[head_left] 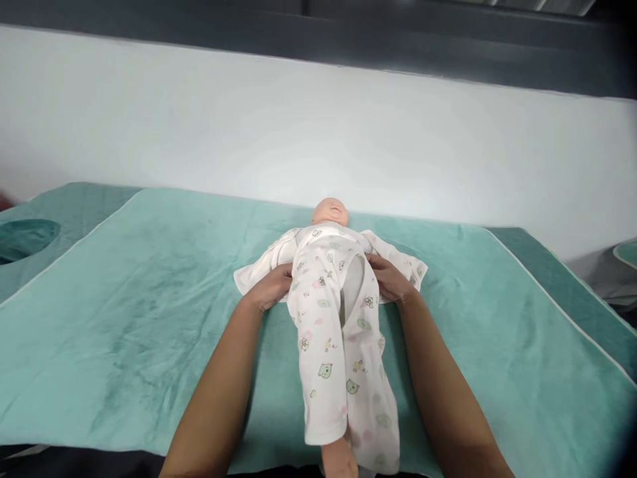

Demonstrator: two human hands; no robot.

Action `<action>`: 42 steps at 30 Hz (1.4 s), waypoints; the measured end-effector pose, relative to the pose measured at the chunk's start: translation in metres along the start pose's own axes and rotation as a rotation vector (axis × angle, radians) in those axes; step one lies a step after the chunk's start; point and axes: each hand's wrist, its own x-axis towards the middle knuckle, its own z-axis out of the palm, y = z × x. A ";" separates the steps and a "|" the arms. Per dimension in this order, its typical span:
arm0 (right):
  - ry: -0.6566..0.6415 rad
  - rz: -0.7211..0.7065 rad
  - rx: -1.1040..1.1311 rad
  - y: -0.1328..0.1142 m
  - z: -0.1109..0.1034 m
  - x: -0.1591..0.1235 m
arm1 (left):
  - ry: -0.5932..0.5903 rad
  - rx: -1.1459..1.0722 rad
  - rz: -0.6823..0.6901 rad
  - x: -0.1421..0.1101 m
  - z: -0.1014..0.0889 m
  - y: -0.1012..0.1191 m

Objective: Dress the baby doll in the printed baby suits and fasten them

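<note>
A baby doll [330, 211] lies on its back on a teal towel [149, 299], head away from me. It wears white printed trousers [338, 345] and an open white top [398, 262] spread under it. My left hand [271, 287] grips the waist of the trousers on the doll's left side as I see it. My right hand [391, 279] holds the waist on the other side. Both hands have their fingers curled onto the cloth. One bare doll foot [341, 458] sticks out of a trouser leg near me.
The towel covers a padded table with darker teal edges [547, 265] at both sides. A round hole [24, 238] shows in the surface at far left. A white wall [318, 133] runs behind the table.
</note>
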 end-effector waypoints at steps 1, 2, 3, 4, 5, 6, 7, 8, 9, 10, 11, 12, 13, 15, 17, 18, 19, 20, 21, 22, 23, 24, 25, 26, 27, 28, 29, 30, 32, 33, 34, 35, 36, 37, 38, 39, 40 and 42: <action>-0.008 -0.007 0.008 0.000 -0.001 -0.001 | -0.020 0.007 0.010 -0.001 0.000 0.001; -0.012 -0.014 0.010 0.001 -0.001 -0.001 | -0.035 0.013 0.025 -0.001 0.001 0.001; -0.011 -0.020 0.005 0.001 -0.001 -0.001 | -0.042 0.016 0.044 -0.002 0.001 0.001; -0.001 -0.024 -0.009 0.001 0.000 -0.001 | -0.040 0.018 0.062 -0.001 0.002 0.001; 0.016 -0.025 -0.029 0.002 0.001 0.000 | -0.033 0.019 0.079 -0.001 0.003 0.000; 0.040 -0.027 -0.051 0.002 0.003 0.000 | -0.020 0.018 0.093 0.000 0.004 0.000; 0.070 -0.031 -0.071 0.001 0.006 0.001 | -0.002 0.014 0.105 0.001 0.005 -0.001; 0.102 -0.037 -0.086 0.001 0.008 0.002 | 0.017 0.004 0.114 0.002 0.007 -0.003; 0.137 -0.046 -0.093 0.000 0.012 0.003 | 0.035 -0.011 0.119 0.004 0.009 -0.004; 0.170 -0.056 -0.094 0.000 0.014 0.004 | 0.051 -0.029 0.123 0.005 0.011 -0.004; 0.199 -0.065 -0.093 -0.001 0.017 0.005 | 0.067 -0.048 0.129 0.006 0.014 -0.005; 0.225 -0.074 -0.094 -0.001 0.019 0.007 | 0.081 -0.065 0.138 0.007 0.017 -0.004; 0.250 -0.084 -0.099 -0.002 0.021 0.008 | 0.096 -0.079 0.153 0.008 0.020 -0.004; 0.302 -0.112 -0.118 -0.003 0.023 0.009 | 0.141 -0.090 0.201 0.009 0.027 -0.001; 0.351 -0.145 -0.129 -0.004 0.025 0.011 | 0.218 -0.052 0.260 0.010 0.031 0.000; 0.369 -0.159 -0.124 -0.004 0.027 0.011 | 0.261 -0.013 0.289 0.011 0.032 0.001; 0.381 -0.168 -0.113 -0.004 0.029 0.011 | 0.303 0.033 0.316 0.012 0.032 0.000; 0.384 -0.174 -0.098 -0.004 0.031 0.012 | 0.341 0.076 0.340 0.013 0.032 -0.001; 0.382 -0.178 -0.083 -0.005 0.033 0.012 | 0.371 0.110 0.362 0.014 0.032 -0.003; 0.376 -0.180 -0.071 -0.005 0.034 0.012 | 0.393 0.134 0.381 0.015 0.031 -0.005; 0.369 -0.182 -0.065 -0.005 0.036 0.013 | 0.409 0.150 0.397 0.016 0.030 -0.007; 0.362 -0.183 -0.066 -0.004 0.037 0.013 | 0.421 0.164 0.409 0.017 0.030 -0.008; 0.355 -0.183 -0.068 -0.004 0.037 0.014 | 0.427 0.178 0.416 0.017 0.029 -0.009; 0.345 -0.181 -0.071 -0.003 0.036 0.014 | 0.425 0.190 0.418 0.017 0.028 -0.008; 0.330 -0.175 -0.072 -0.002 0.035 0.015 | 0.416 0.202 0.412 0.016 0.028 -0.008; 0.309 -0.169 -0.068 -0.001 0.033 0.015 | 0.397 0.214 0.398 0.015 0.026 -0.006; 0.280 -0.161 -0.057 0.000 0.030 0.014 | 0.369 0.222 0.377 0.014 0.025 -0.005; 0.243 -0.154 -0.041 0.001 0.027 0.014 | 0.339 0.224 0.353 0.012 0.024 -0.003; 0.166 -0.143 -0.006 0.001 0.020 0.012 | 0.282 0.209 0.315 0.009 0.020 -0.002; 0.134 -0.138 0.006 0.001 0.017 0.012 | 0.262 0.196 0.308 0.008 0.018 -0.002; 0.110 -0.129 0.010 0.000 0.014 0.011 | 0.254 0.186 0.314 0.007 0.017 -0.002; 0.097 -0.116 0.004 -0.002 0.012 0.010 | 0.259 0.185 0.326 0.008 0.016 -0.003; 0.098 -0.103 -0.015 -0.003 0.010 0.009 | 0.274 0.195 0.339 0.008 0.015 -0.004; 0.110 -0.091 -0.049 -0.004 0.008 0.009 | 0.300 0.213 0.349 0.009 0.014 -0.005; 0.130 -0.082 -0.094 -0.005 0.007 0.008 | 0.333 0.235 0.351 0.011 0.014 -0.006; 0.151 -0.080 -0.145 -0.006 0.007 0.008 | 0.366 0.258 0.345 0.012 0.013 -0.006; 0.166 -0.083 -0.197 -0.006 0.006 0.008 | 0.394 0.281 0.330 0.014 0.013 -0.007; 0.168 -0.097 -0.288 -0.006 0.006 0.008 | 0.433 0.322 0.295 0.016 0.012 -0.008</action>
